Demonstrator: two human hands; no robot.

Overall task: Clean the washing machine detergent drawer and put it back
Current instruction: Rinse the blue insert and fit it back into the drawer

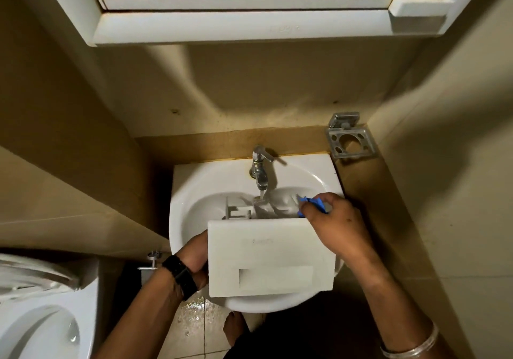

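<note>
My left hand (pixel 194 258) grips the left edge of the white rigid plastic detergent drawer (pixel 266 256), which rests tilted in the white ceramic basin (pixel 194 192) under the running chrome tap (pixel 259 170). I judge it light, stiff and slippery when wet; hold the front panel's edges. My right hand (pixel 333 220) pinches a blue cloth (pixel 312 203) inside its compartments.

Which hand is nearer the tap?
Right. The right hand holds a blue cloth just beside the tap; the left hand grips the drawer's near-left edge.
</note>
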